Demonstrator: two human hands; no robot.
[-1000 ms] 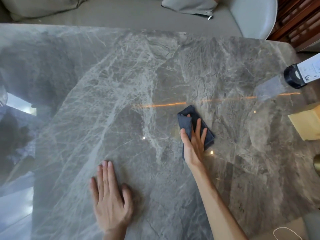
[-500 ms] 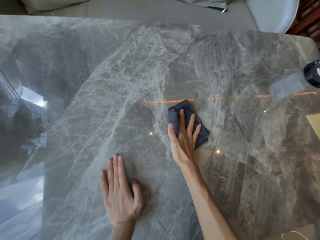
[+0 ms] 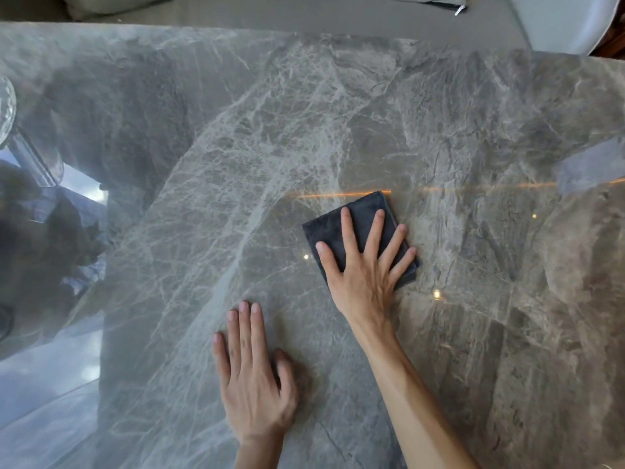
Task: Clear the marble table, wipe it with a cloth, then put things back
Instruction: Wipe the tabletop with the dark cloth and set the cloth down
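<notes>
A glossy grey marble table with pale veins fills the view. A folded dark blue-grey cloth lies flat near its middle. My right hand presses down on the cloth with fingers spread, covering its lower right part. My left hand rests flat on the bare marble nearer to me and to the left of the cloth, fingers together, holding nothing.
A grey sofa seat runs behind the table's far edge, with a pale rounded chair at the far right. A clear glass object shows at the left edge. Window light reflects on the table's left side.
My right hand has slid the cloth leftward across the marble, with fingers spreading wider. The view has shifted left; the dark bottle and yellow block at the right have left the frame.
</notes>
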